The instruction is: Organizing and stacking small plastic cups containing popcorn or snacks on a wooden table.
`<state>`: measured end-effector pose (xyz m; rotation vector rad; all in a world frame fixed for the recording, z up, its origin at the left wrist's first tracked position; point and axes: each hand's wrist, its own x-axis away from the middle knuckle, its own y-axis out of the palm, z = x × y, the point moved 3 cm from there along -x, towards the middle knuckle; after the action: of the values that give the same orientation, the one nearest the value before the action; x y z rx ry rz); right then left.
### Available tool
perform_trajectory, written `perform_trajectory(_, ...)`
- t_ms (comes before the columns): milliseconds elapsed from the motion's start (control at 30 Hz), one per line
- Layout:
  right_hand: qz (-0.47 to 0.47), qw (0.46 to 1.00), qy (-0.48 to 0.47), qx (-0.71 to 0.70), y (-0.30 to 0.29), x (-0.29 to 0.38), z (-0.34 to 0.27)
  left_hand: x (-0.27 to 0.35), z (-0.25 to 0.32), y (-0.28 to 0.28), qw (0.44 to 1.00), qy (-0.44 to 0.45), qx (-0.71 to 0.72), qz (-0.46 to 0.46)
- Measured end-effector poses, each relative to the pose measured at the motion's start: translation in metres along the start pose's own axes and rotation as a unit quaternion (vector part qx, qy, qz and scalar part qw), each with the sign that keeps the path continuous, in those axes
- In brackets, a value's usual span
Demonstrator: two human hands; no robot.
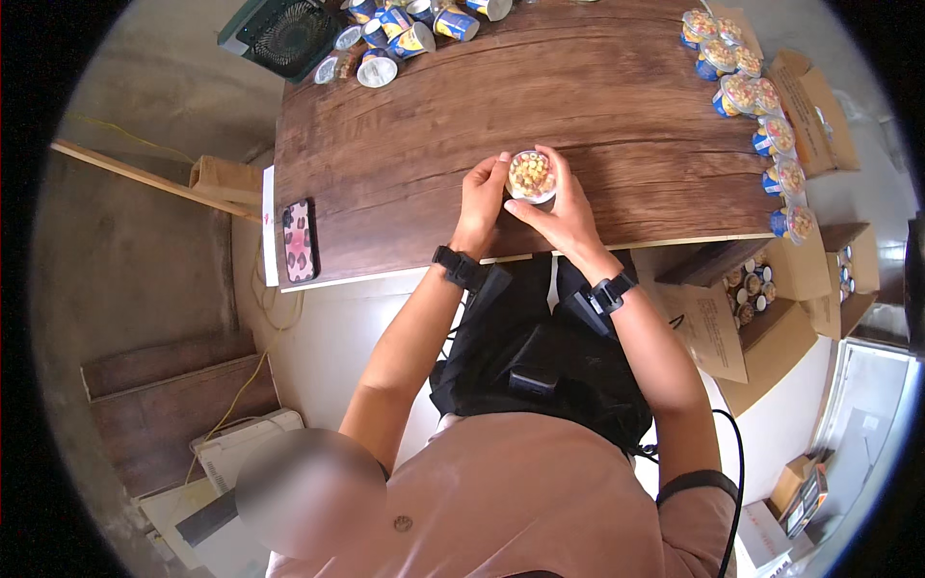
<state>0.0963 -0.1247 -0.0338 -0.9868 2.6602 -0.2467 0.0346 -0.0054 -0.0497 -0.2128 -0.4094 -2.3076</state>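
Note:
A round tub with a clear lid, full of colourful cereal-like pieces, is between my hands near the table's front edge. My right hand curves round its right side, thumb below and fingers above, and grips it. Against the tub's left rim rest the thumb and fingertips of my left hand; whether they grip it I cannot tell. Similar filled cups with domed clear lids stand along the right edge of the wooden table. Blue and yellow paper cups lie jumbled at the back left.
A green fan-like device stands by the table's back left corner. A phone in a pink patterned case lies at the left edge. Beside the table on the right are open cardboard boxes, one holding cups. A cable hangs by my right arm.

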Motion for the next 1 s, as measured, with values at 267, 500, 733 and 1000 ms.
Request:
perform_trajectory(267, -0.038, 0.999, 0.008, -0.024, -0.002, -0.007, 0.006, -0.004, -0.005, -0.007, 0.998, 0.008, -0.020, -0.065)
perform_trajectory(500, -0.105, 0.992, 0.019, -0.070, -0.009, -0.013, 0.001, -0.004, -0.007, -0.012, 0.996, -0.001, -0.003, -0.086)
perform_trajectory(733, -0.161, 0.975, 0.063, -0.142, -0.019, -0.010, 0.001, 0.021, -0.002, -0.021, 0.997, -0.057, -0.018, -0.050)
perform_trajectory(1000, -0.116, 0.974, 0.090, -0.172, -0.023, 0.000, 0.005, 0.036, 0.001, -0.027, 0.990, -0.103, -0.034, -0.088)
